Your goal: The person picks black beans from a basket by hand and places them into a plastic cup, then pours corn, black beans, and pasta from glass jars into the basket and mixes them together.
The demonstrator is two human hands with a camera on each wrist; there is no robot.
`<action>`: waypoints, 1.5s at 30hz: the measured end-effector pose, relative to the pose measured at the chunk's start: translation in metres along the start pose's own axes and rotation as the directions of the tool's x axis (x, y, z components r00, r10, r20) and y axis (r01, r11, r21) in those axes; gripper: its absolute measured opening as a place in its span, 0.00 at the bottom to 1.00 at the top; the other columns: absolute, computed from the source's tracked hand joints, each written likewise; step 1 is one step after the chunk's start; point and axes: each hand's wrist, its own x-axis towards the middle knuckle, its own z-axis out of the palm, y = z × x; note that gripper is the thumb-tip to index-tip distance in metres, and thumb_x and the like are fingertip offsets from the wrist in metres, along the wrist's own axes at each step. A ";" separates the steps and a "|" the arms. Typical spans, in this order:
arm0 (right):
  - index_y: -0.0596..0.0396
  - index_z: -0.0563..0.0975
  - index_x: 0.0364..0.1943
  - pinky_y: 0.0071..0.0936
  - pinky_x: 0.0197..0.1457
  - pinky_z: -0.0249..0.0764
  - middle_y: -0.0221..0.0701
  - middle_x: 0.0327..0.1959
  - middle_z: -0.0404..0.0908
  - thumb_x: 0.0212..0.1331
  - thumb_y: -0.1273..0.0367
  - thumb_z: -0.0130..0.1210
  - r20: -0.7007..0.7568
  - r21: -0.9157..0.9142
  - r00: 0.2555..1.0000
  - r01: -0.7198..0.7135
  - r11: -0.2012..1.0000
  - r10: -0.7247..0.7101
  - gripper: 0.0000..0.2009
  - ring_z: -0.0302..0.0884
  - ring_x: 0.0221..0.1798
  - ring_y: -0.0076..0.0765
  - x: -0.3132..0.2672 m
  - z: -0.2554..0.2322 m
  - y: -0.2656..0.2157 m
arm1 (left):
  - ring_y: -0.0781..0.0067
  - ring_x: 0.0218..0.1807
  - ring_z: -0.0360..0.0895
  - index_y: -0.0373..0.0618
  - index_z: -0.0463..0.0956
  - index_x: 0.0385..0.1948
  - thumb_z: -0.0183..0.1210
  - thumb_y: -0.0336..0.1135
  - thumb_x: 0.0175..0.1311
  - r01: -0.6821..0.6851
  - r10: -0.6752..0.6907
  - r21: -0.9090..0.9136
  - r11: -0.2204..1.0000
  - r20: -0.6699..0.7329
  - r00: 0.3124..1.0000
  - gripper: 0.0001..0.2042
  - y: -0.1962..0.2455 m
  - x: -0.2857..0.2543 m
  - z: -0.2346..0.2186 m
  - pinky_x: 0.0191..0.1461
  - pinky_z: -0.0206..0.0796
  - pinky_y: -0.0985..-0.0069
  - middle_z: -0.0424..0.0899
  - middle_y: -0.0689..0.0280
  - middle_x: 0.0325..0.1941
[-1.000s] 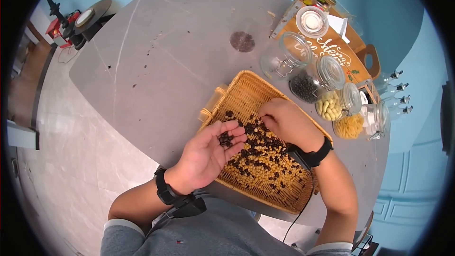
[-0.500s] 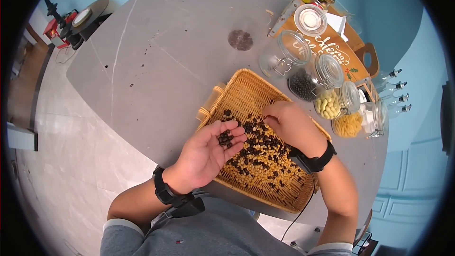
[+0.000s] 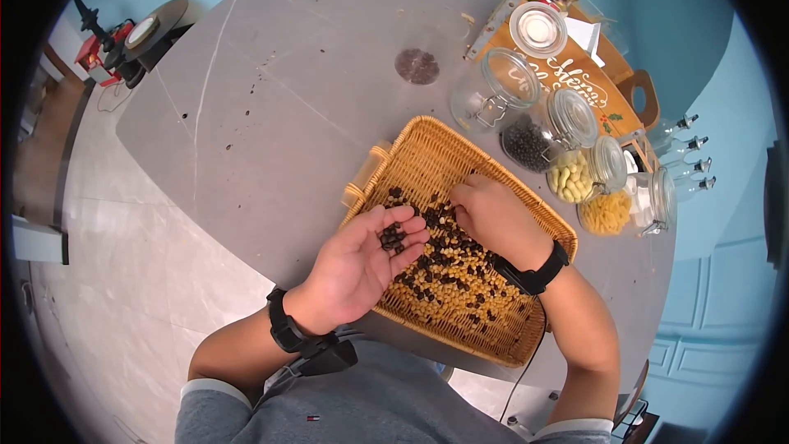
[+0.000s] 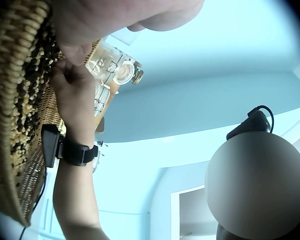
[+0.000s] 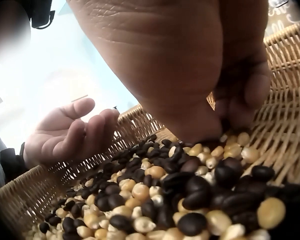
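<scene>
My left hand is palm up over the near left side of the wicker basket, fingers loosely cupped, with several black beans lying on them. A mix of black beans and yellow corn kernels covers much of the basket floor. My right hand reaches down into the basket near its far right side, fingers bent towards the mix. In the right wrist view its thumb and fingertips are right at the kernels; I cannot tell whether they pinch a bean.
Beyond the basket stand an open glass jar, a jar of black beans, a jar of peanuts and a jar of pasta. A lettered wooden crate is behind them. Stray dark bits lie on the grey table.
My right hand shifts slightly within the same patch of the basket, its wrist turning a little. The left hand stays in place with the black beans on it.
</scene>
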 end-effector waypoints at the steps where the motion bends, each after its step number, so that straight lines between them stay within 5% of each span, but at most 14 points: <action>1: 0.61 0.76 0.30 0.45 0.43 0.73 0.42 0.28 0.76 0.49 0.78 0.57 -0.002 -0.001 1.000 -0.001 1.000 0.001 0.04 0.75 0.37 0.54 0.001 -0.003 0.001 | 0.61 0.59 0.73 0.36 0.70 0.55 0.44 0.45 0.76 0.001 -0.001 0.001 1.000 0.002 1.000 0.20 0.000 0.000 0.000 0.69 0.64 0.67 0.77 0.57 0.53; 4: 0.62 0.76 0.31 0.38 0.41 0.74 0.40 0.28 0.77 0.52 0.77 0.58 -0.014 0.131 1.000 0.015 0.991 -0.014 0.04 0.76 0.34 0.48 0.006 -0.021 -0.006 | 0.61 0.60 0.73 0.36 0.70 0.55 0.43 0.45 0.76 0.002 -0.001 0.006 1.000 -0.016 1.000 0.20 0.001 0.000 0.002 0.69 0.63 0.67 0.77 0.57 0.54; 6: 0.62 0.77 0.33 0.31 0.40 0.73 0.38 0.29 0.78 0.55 0.77 0.58 0.131 0.484 0.977 -0.211 0.849 0.168 0.03 0.77 0.33 0.42 0.007 -0.038 -0.028 | 0.61 0.59 0.73 0.36 0.70 0.56 0.43 0.45 0.76 0.016 -0.016 0.007 1.000 0.004 1.000 0.20 0.000 0.001 0.000 0.69 0.63 0.68 0.76 0.58 0.54; 9: 0.61 0.78 0.34 0.39 0.42 0.74 0.40 0.28 0.79 0.55 0.75 0.59 0.177 0.708 0.980 -0.188 0.681 0.087 0.05 0.78 0.37 0.50 0.009 -0.039 -0.054 | 0.61 0.60 0.73 0.36 0.69 0.56 0.42 0.45 0.76 0.005 -0.005 0.019 1.000 0.027 1.000 0.20 -0.001 0.005 -0.003 0.69 0.63 0.68 0.76 0.58 0.54; 12: 0.62 0.79 0.39 0.31 0.41 0.74 0.38 0.32 0.80 0.55 0.78 0.60 -0.008 0.440 0.998 0.054 0.896 -0.056 0.07 0.79 0.35 0.42 0.012 -0.036 -0.041 | 0.61 0.60 0.73 0.36 0.69 0.56 0.42 0.45 0.76 0.002 -0.002 0.018 1.000 -0.011 1.000 0.21 0.000 0.002 0.002 0.69 0.63 0.67 0.76 0.57 0.54; 15: 0.61 0.80 0.40 0.36 0.43 0.75 0.41 0.35 0.80 0.53 0.77 0.61 -0.031 0.139 0.999 0.046 0.989 -0.042 0.10 0.78 0.37 0.48 0.008 -0.026 -0.013 | 0.61 0.60 0.73 0.35 0.69 0.56 0.42 0.45 0.77 -0.007 0.007 0.004 1.000 -0.010 1.000 0.21 0.000 0.001 0.000 0.69 0.64 0.67 0.76 0.57 0.54; 27: 0.60 0.80 0.37 0.43 0.44 0.74 0.42 0.32 0.78 0.51 0.77 0.61 0.023 0.045 1.000 -0.006 0.999 0.005 0.08 0.77 0.40 0.54 0.001 0.001 -0.006 | 0.61 0.60 0.73 0.36 0.69 0.56 0.43 0.45 0.76 0.004 -0.004 -0.001 1.000 -0.016 1.000 0.21 0.000 0.001 -0.001 0.69 0.63 0.67 0.76 0.57 0.55; 34: 0.60 0.79 0.34 0.39 0.41 0.74 0.40 0.29 0.78 0.51 0.79 0.59 0.024 0.074 0.999 0.038 0.997 -0.040 0.06 0.79 0.36 0.46 0.004 -0.006 -0.002 | 0.61 0.60 0.73 0.36 0.69 0.56 0.43 0.45 0.76 -0.009 0.009 0.012 1.000 -0.030 0.999 0.21 -0.001 0.000 0.001 0.70 0.63 0.67 0.76 0.57 0.55; 36: 0.62 0.78 0.35 0.30 0.39 0.75 0.33 0.29 0.81 0.55 0.77 0.60 0.205 0.447 0.967 -0.232 0.864 0.153 0.05 0.80 0.34 0.30 0.007 -0.024 -0.009 | 0.61 0.60 0.73 0.36 0.69 0.56 0.43 0.45 0.76 0.000 0.000 0.006 1.000 -0.010 1.000 0.21 0.000 0.001 0.000 0.70 0.63 0.67 0.76 0.57 0.55; 39: 0.63 0.78 0.35 0.23 0.39 0.74 0.28 0.31 0.82 0.59 0.75 0.61 0.226 0.692 0.956 -0.292 0.660 0.187 0.05 0.78 0.35 0.20 0.007 -0.037 -0.036 | 0.61 0.60 0.73 0.36 0.69 0.56 0.43 0.45 0.76 0.006 -0.006 0.013 1.000 -0.001 1.000 0.20 -0.001 0.003 -0.001 0.69 0.64 0.67 0.76 0.57 0.55; 42: 0.64 0.79 0.36 0.23 0.40 0.75 0.27 0.33 0.84 0.60 0.76 0.61 0.156 0.689 0.987 -0.076 0.720 -0.045 0.04 0.79 0.36 0.21 0.011 -0.035 -0.042 | 0.61 0.59 0.73 0.35 0.70 0.55 0.44 0.45 0.76 -0.004 0.004 0.025 1.000 0.010 1.000 0.20 0.000 0.005 0.000 0.69 0.64 0.67 0.76 0.57 0.55; 43: 0.61 0.80 0.36 0.30 0.41 0.75 0.37 0.30 0.82 0.56 0.73 0.61 0.163 0.771 0.986 -0.153 0.618 0.041 0.06 0.80 0.34 0.37 0.011 -0.031 -0.042 | 0.61 0.59 0.73 0.35 0.70 0.55 0.44 0.45 0.76 -0.002 0.002 0.023 1.000 0.012 1.000 0.20 0.000 0.004 0.001 0.69 0.64 0.67 0.76 0.57 0.55; 44: 0.61 0.80 0.36 0.30 0.41 0.75 0.37 0.30 0.82 0.56 0.73 0.61 0.165 0.770 0.985 -0.153 0.620 0.039 0.06 0.80 0.34 0.37 0.012 -0.030 -0.037 | 0.61 0.59 0.73 0.35 0.69 0.55 0.44 0.45 0.76 0.001 -0.001 0.011 1.000 -0.008 1.000 0.20 0.000 0.003 0.002 0.69 0.64 0.67 0.76 0.57 0.54; 45: 0.61 0.80 0.36 0.30 0.41 0.75 0.36 0.30 0.82 0.56 0.76 0.61 0.107 0.566 0.993 -0.095 0.819 0.042 0.05 0.81 0.35 0.37 0.013 -0.031 -0.028 | 0.61 0.59 0.73 0.35 0.69 0.55 0.44 0.45 0.76 0.002 -0.002 -0.002 1.000 -0.029 1.000 0.21 0.001 0.001 0.003 0.69 0.64 0.67 0.76 0.57 0.54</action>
